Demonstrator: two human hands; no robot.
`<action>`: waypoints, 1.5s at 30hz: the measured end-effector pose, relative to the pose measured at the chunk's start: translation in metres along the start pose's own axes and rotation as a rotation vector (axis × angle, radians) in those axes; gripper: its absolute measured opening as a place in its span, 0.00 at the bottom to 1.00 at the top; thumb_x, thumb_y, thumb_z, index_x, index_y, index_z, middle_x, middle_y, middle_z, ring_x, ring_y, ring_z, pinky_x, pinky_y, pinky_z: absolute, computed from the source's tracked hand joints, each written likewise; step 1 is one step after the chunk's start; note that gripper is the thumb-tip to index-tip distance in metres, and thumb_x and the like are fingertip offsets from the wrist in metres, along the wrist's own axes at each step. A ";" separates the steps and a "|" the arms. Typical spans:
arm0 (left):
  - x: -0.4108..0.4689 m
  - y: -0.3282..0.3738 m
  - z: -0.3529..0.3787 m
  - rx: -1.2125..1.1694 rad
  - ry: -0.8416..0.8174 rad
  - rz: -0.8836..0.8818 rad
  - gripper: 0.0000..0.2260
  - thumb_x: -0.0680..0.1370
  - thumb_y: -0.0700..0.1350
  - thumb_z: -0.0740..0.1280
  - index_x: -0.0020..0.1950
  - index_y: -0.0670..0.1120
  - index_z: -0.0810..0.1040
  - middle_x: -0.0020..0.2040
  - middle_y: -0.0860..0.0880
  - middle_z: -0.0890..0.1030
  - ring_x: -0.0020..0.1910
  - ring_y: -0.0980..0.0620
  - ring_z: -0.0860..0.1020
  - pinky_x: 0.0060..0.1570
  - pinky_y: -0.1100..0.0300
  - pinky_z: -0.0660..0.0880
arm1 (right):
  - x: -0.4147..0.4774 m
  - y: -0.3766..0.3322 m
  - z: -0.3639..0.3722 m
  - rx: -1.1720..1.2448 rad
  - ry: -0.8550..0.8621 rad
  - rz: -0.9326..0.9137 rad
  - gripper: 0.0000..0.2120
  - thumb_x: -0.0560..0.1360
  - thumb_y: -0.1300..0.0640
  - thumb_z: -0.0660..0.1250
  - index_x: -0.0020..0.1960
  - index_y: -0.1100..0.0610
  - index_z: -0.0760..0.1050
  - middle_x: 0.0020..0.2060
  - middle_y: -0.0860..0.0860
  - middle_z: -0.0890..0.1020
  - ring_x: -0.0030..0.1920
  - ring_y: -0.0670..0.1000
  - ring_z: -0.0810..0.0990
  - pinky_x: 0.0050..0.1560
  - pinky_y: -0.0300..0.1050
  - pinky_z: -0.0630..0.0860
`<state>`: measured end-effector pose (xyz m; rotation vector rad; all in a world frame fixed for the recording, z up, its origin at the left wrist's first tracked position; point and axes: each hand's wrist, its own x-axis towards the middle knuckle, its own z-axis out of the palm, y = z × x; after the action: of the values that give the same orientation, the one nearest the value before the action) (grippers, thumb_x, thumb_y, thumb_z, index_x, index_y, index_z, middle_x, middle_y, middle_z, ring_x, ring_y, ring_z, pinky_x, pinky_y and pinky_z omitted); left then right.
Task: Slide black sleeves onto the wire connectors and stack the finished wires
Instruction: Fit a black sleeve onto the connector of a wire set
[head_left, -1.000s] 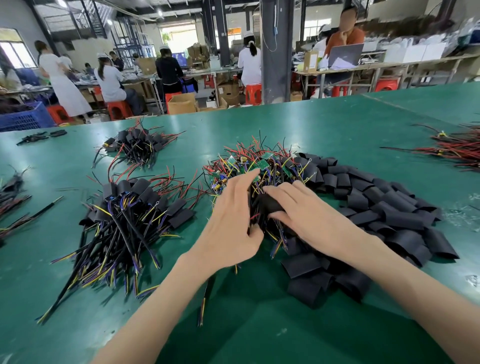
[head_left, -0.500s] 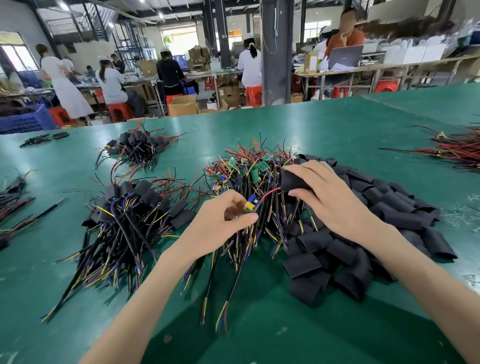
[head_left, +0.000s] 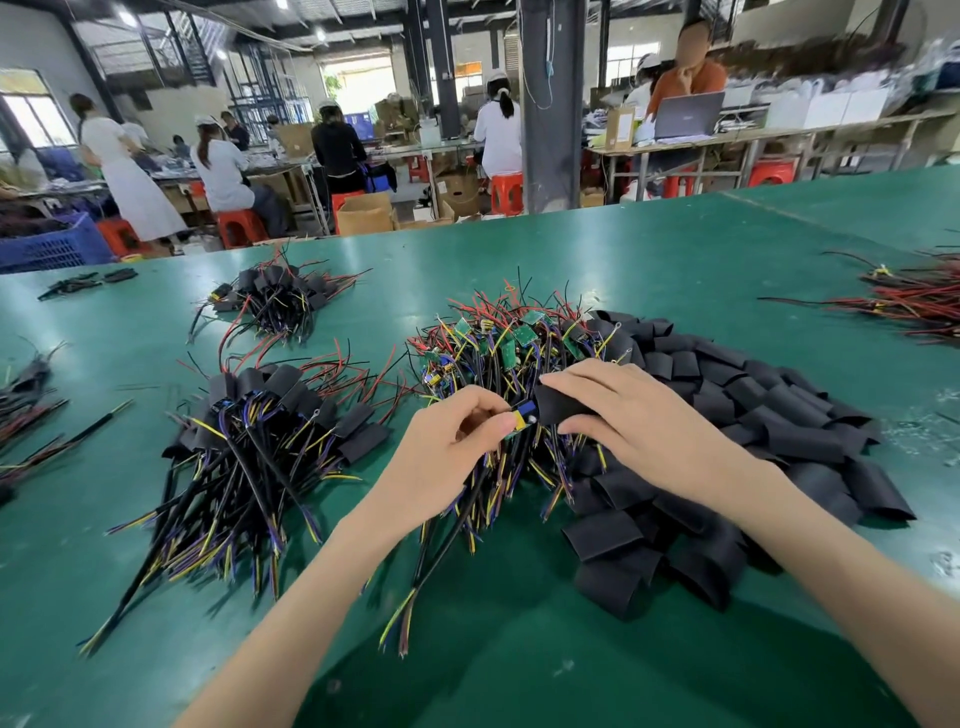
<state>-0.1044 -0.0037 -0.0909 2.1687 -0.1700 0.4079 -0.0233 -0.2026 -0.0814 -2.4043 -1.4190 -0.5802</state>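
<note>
— Connector (head_left: 522, 418)?
— Pinched in curled fingers of the left hand (head_left: 447, 457), over the near side of the bare-wire heap (head_left: 509, 353). Black sleeve (head_left: 561, 405) mouth against it, clamped in right hand (head_left: 639, 415) fingers.
— Around the heap?
— Loose sleeves (head_left: 779, 415) right, finished stack (head_left: 260, 431) left, on the green worktop (head_left: 571, 649). Tangled wires crowding underneath.

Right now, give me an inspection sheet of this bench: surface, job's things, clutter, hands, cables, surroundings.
Surface: green table, glossy.
Job's things: loose black sleeves heaped right; bare wires with green boards centre; finished wires stacked left.
Clutter: smaller sleeved bundle further back; red wire bundle far right.
Hands: left hand pinches a connector; right hand holds a black sleeve beside it.
Cables: held wire trails toward the near edge.
Surroundings: workers at benches, pillar, blue crate.
</note>
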 end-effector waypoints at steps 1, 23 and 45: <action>0.000 0.000 0.000 0.001 0.008 0.004 0.02 0.78 0.43 0.65 0.46 0.48 0.77 0.34 0.54 0.75 0.33 0.58 0.69 0.36 0.66 0.65 | 0.000 0.000 0.000 0.006 -0.008 -0.002 0.20 0.77 0.54 0.65 0.67 0.60 0.71 0.58 0.54 0.77 0.56 0.56 0.76 0.57 0.50 0.68; 0.007 -0.012 -0.004 0.144 -0.020 0.046 0.11 0.73 0.46 0.72 0.45 0.40 0.75 0.40 0.72 0.73 0.40 0.60 0.72 0.42 0.73 0.64 | -0.001 -0.017 0.013 0.182 -0.059 -0.050 0.18 0.76 0.56 0.65 0.64 0.62 0.73 0.58 0.55 0.77 0.57 0.56 0.76 0.60 0.41 0.66; 0.002 0.004 -0.011 0.123 -0.008 0.015 0.04 0.75 0.45 0.69 0.47 0.52 0.76 0.38 0.57 0.79 0.36 0.64 0.74 0.40 0.70 0.68 | 0.002 -0.007 0.007 0.255 0.137 0.028 0.21 0.77 0.54 0.64 0.67 0.62 0.70 0.64 0.55 0.73 0.62 0.48 0.71 0.68 0.41 0.63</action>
<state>-0.1060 0.0026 -0.0807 2.2918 -0.1696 0.4282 -0.0276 -0.1944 -0.0866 -2.1399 -1.3142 -0.5117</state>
